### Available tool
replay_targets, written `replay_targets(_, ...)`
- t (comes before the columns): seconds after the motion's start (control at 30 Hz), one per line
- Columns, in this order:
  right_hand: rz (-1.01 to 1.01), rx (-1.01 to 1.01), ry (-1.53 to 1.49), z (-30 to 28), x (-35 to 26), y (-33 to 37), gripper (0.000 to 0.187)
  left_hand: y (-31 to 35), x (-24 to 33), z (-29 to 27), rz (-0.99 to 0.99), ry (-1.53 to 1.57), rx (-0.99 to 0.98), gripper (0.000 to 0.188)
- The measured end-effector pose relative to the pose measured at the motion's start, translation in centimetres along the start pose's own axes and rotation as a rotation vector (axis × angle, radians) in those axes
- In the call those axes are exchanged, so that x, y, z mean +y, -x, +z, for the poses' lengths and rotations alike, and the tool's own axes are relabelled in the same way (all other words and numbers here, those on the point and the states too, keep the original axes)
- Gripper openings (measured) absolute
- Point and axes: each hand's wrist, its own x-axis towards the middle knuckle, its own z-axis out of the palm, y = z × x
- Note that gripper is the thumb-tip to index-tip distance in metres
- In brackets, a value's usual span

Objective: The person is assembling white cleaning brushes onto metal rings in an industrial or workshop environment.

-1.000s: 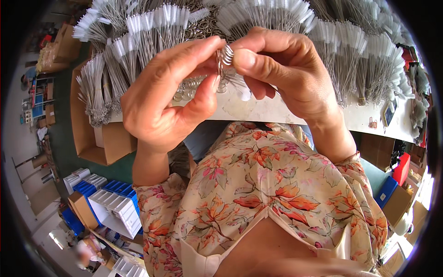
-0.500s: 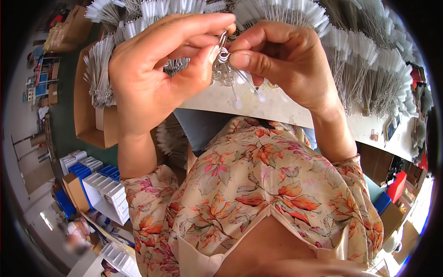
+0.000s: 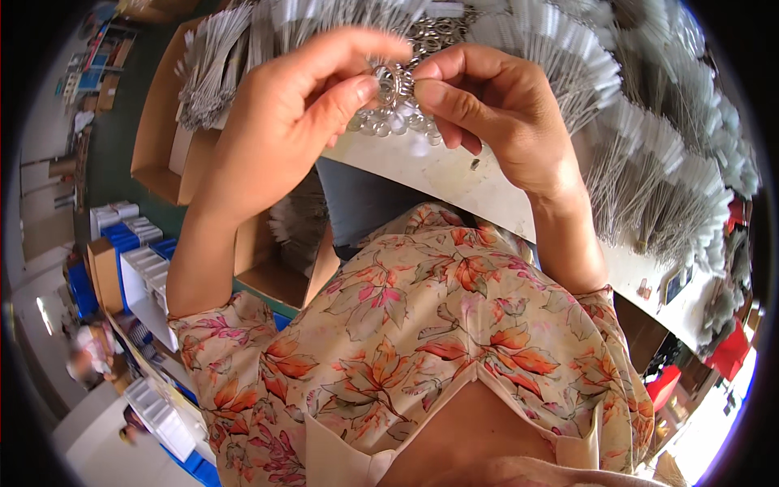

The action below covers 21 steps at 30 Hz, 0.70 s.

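My left hand [image 3: 296, 109] is raised over the table's near edge, its thumb and a curled finger at a shiny metal wire ring [image 3: 385, 83]. Its index finger is smeared by motion. Close beside it, my right hand [image 3: 503, 114] pinches the other side of the ring between thumb and index finger, its other fingers curled under. Blur hides the exact grip and any thin parts hanging below. Behind the hands, a heap of similar metal rings [image 3: 438, 36] covers part of the white table [image 3: 389, 162].
Bundles of white-bristled wire brushes [image 3: 560, 57] line the table's far side, with more bundles [image 3: 649, 178] to the right. Cardboard boxes stand at the left [image 3: 158, 154] and below the table edge [image 3: 264, 276]. White and blue crates [image 3: 150, 284] sit further left.
The view has shifted, showing more of the ring heap. My left index finger has lifted off and blurs. Two thin white-tipped stems that hung below my fingers no longer show clearly.
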Motion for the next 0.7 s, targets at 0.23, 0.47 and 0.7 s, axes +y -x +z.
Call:
replay_targets(0.23, -0.054, -0.13, -0.032, 2.7, 1.7, -1.4, 0.015, 3.2, -1.8, -1.2, -0.27, 0.678, 0.09, 0.022)
replay_targets(0.47, -0.023, -0.193, -0.118, 5.8, 2.8, -2.1, 0.012, 5.2, -3.1, -1.8, 0.095, -0.003, 0.318, 0.018)
replay_targets(0.7, -0.342, -0.071, 0.054, 9.9, 7.5, -3.9, 0.015, 7.2, -6.0, -1.7, 0.076, 0.598, 0.572, 0.019)
